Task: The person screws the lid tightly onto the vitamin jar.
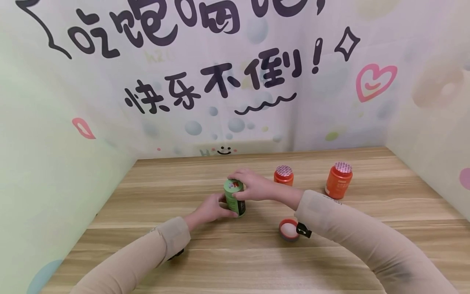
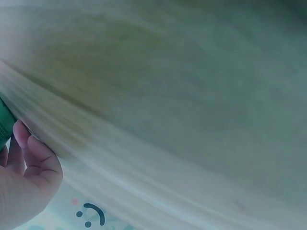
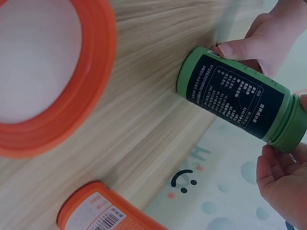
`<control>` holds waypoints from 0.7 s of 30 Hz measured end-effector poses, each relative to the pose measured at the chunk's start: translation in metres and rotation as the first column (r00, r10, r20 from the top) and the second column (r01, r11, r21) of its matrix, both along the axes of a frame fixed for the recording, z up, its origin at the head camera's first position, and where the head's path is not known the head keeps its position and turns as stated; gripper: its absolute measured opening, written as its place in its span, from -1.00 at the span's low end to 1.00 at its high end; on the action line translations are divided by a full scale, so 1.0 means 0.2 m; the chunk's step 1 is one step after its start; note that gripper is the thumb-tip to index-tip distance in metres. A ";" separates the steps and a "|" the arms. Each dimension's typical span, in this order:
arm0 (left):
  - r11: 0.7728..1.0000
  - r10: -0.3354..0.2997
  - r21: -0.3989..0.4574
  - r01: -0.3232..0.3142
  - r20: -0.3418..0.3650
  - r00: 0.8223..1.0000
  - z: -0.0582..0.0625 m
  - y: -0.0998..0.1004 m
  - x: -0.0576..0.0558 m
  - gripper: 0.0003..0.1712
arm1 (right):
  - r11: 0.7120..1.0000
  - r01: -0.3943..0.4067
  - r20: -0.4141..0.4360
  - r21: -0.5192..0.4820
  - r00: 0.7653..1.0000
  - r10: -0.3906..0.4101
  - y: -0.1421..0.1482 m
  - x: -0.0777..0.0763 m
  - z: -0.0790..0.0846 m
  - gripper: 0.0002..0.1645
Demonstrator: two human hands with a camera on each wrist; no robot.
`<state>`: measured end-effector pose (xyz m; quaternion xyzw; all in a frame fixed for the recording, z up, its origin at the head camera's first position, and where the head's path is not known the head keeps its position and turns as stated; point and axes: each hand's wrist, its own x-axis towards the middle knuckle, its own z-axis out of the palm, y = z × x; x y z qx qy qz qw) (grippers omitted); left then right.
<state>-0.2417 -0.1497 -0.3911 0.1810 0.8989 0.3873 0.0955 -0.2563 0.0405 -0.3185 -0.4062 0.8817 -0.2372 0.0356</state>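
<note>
A green bottle (image 1: 231,204) with a dark printed label stands on the wooden table. Low on its body, my left hand (image 1: 209,210) grips it, thumb across the near side. From above, my right hand (image 1: 253,187) holds the round green lid (image 1: 232,186) between thumb and fingers. In the right wrist view the lid (image 3: 292,133) sits on the bottle's neck, the label (image 3: 235,96) facing the camera. The left wrist view catches only a strip of green bottle (image 2: 5,123) beside a hand (image 2: 33,177); pale cloth fills most of it.
Behind my right forearm is an orange jar (image 1: 283,179) with a patterned seal on its mouth. A second orange jar (image 1: 338,183), also sealed, stands farther right. An orange-rimmed lid (image 1: 289,230) lies inside-up near the right wrist. Printed cloth walls (image 1: 257,134) border the table.
</note>
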 end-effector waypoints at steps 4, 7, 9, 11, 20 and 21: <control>1.000 0.000 0.009 0.000 0.004 1.000 0.00 0.00 0.00 -0.43 | 0.999 0.034 0.004 -0.007 0.999 -0.034 -0.01 0.00 -0.01 -0.39; 1.000 0.003 0.014 -0.003 0.005 1.000 0.00 0.00 0.00 -0.43 | 0.997 0.078 0.009 -0.013 0.997 -0.078 -0.02 -0.01 -0.01 -0.41; 1.000 0.006 0.012 -0.006 0.005 1.000 0.00 0.00 0.00 -0.43 | 0.994 0.112 0.013 -0.021 0.994 -0.111 -0.03 0.00 -0.01 -0.41; 1.000 0.009 0.013 -0.009 0.006 1.000 0.00 0.00 0.00 -0.44 | 0.987 0.159 0.023 -0.032 0.987 -0.158 -0.03 0.00 -0.01 -0.41; 1.000 0.024 0.006 -0.024 0.015 1.000 0.01 0.00 0.00 -0.39 | 0.920 0.390 -0.011 -0.042 0.920 -0.391 -0.09 0.04 -0.05 -0.37; 1.000 0.022 0.003 -0.022 0.011 1.000 0.00 0.01 0.00 -0.38 | 0.917 0.398 -0.041 -0.023 0.916 -0.399 -0.09 0.04 -0.05 -0.33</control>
